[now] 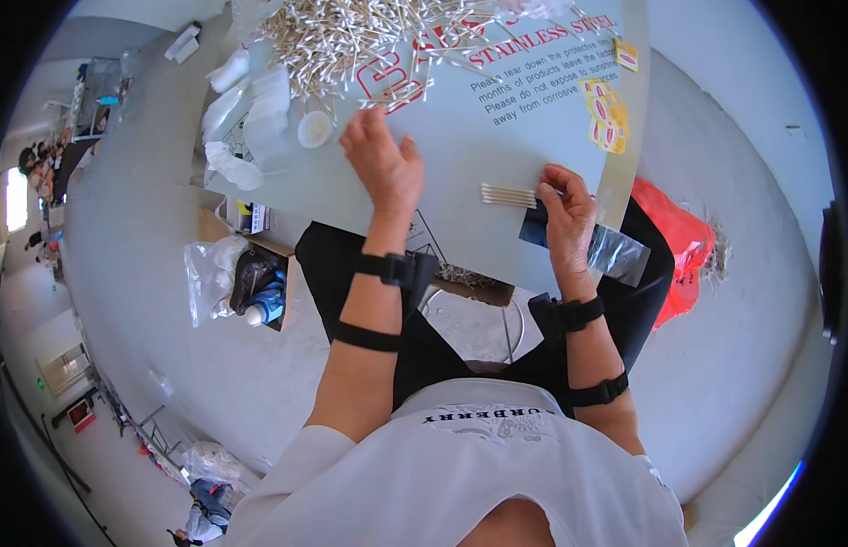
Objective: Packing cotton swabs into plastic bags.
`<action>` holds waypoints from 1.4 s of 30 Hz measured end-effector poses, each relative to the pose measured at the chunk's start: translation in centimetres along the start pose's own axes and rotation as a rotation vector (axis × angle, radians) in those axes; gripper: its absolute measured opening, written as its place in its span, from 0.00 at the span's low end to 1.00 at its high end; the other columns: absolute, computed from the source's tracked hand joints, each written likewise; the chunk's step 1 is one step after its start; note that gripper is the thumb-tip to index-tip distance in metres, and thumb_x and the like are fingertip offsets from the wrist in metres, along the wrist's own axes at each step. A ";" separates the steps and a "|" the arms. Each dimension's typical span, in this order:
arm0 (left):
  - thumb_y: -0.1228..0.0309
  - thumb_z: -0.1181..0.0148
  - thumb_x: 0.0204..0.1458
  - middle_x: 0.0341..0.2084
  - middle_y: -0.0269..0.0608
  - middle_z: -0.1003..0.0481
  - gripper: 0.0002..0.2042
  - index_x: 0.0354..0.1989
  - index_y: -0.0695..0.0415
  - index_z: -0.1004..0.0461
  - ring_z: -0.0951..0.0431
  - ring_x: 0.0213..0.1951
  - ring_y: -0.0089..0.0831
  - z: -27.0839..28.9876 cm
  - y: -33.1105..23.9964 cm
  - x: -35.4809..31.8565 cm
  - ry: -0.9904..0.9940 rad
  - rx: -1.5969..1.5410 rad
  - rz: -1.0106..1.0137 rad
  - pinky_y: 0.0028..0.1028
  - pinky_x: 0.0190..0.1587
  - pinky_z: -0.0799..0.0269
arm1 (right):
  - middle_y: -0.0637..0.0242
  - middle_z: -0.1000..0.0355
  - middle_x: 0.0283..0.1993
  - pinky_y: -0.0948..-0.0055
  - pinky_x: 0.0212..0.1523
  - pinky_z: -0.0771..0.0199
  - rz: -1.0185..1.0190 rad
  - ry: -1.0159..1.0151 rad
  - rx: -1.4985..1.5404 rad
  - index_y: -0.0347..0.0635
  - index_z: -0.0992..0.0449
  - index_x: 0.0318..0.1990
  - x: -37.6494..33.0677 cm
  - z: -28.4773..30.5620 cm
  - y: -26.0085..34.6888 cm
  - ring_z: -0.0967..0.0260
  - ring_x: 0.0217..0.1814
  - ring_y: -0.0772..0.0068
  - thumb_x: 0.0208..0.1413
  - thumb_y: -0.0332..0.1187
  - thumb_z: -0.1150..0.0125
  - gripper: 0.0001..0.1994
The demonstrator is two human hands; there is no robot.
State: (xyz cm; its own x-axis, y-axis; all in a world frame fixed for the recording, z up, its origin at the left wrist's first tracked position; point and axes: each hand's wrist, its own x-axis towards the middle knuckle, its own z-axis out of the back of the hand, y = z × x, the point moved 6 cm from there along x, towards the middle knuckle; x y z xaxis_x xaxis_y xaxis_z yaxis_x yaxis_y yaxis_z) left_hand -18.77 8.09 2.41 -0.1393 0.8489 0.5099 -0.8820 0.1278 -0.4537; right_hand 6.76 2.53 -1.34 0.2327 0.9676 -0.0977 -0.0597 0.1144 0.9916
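My left hand (384, 162) hovers over the table just below the pile of cotton swabs (337, 41), thumb apart from the loosely bent fingers, nothing visible in it. A small round white lid or dish (315, 129) lies to its left. My right hand (570, 214) is closed at the right end of a neat row of several cotton swabs (506, 195), which point left from its thumb and fingertips. The far ends of that row are hidden by the fingers. Under this hand lies a dark, shiny plastic pouch (620, 255) reaching over the table's near edge.
Clear plastic bags (267, 114) lie at the table's left, yellow-and-red labels (606, 114) along its right edge. A red plastic bag (675, 246) sits on the floor at right. A box with a blue bottle (271, 296) stands at lower left. Other people (50, 173) are far left.
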 end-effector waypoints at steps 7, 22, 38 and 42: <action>0.75 0.39 0.45 0.40 0.46 0.30 0.13 0.40 0.57 0.28 0.32 0.47 0.48 -1.7 2.0 1.5 0.132 0.325 0.169 0.46 0.46 0.36 | 0.65 0.28 0.42 0.79 0.43 0.28 -0.003 -0.036 -0.069 0.31 0.24 0.41 0.8 -0.3 0.2 0.30 0.41 0.76 0.54 0.21 0.42 0.07; 0.83 0.41 0.43 0.50 0.44 0.33 0.22 0.51 0.58 0.30 0.36 0.54 0.47 -3.3 -4.9 -1.9 0.181 -0.062 -0.067 0.45 0.55 0.41 | 0.63 0.30 0.46 0.62 0.55 0.31 0.437 0.228 -0.657 0.42 0.22 0.41 5.3 -1.6 4.8 0.35 0.54 0.55 0.36 0.21 0.33 0.19; 0.84 0.36 0.38 0.41 0.43 0.31 0.19 0.42 0.58 0.28 0.33 0.47 0.46 -4.1 -3.7 -0.4 0.194 -0.209 -0.053 0.42 0.50 0.35 | 0.65 0.31 0.38 0.64 0.47 0.29 0.362 0.286 -0.629 0.43 0.24 0.28 5.2 0.1 3.4 0.32 0.47 0.58 0.42 0.24 0.35 0.05; 0.85 0.36 0.38 0.42 0.44 0.31 0.20 0.43 0.58 0.29 0.33 0.48 0.48 -4.1 -4.1 -0.4 0.167 -0.212 -0.086 0.42 0.51 0.35 | 0.64 0.30 0.37 0.64 0.43 0.28 0.505 0.264 -0.672 0.42 0.23 0.29 6.0 -1.6 3.9 0.31 0.46 0.58 0.43 0.25 0.35 0.04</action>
State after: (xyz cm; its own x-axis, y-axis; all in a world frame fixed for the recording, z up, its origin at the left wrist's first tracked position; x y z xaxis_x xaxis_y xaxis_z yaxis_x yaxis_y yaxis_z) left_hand -13.30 9.27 1.06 0.0234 0.9008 0.4337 -0.7708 0.2925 -0.5659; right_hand 6.33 9.15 1.84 -0.2031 0.9493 0.2400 -0.6725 -0.3133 0.6705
